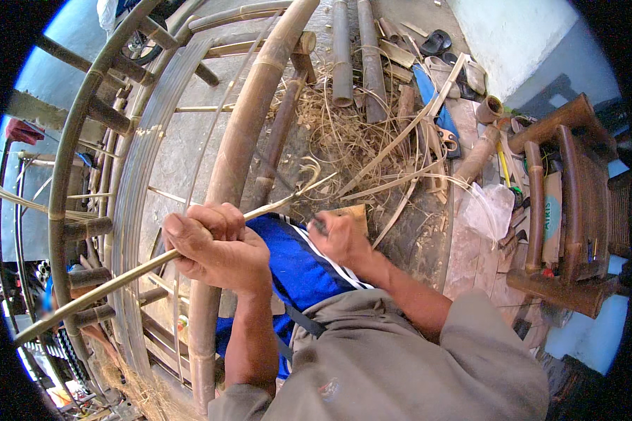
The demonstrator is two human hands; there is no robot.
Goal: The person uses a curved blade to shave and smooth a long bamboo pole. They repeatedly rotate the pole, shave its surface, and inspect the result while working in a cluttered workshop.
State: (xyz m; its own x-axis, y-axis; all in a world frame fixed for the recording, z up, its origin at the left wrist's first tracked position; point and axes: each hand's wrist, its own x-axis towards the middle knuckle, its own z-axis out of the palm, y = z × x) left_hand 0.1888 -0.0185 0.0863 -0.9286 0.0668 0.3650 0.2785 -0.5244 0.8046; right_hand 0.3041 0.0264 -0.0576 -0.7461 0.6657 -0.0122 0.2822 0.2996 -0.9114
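A long, thin bamboo strip runs slantwise from the lower left up toward the middle. My left hand is closed around it, thumb toward the left. Pale shavings curl up from the strip's far end. To the right, above the blue cloth with white stripes over my leg, my right hand is closed on a knife. The knife's dark blade is smeared by motion and hard to make out near the strip. A flat tan piece shows just behind the right hand.
A thick bamboo pole of a frame stands close by my left arm. Bamboo shavings litter the floor ahead. Orange-handled scissors, a clear plastic bag and a brown bamboo chair are on the right.
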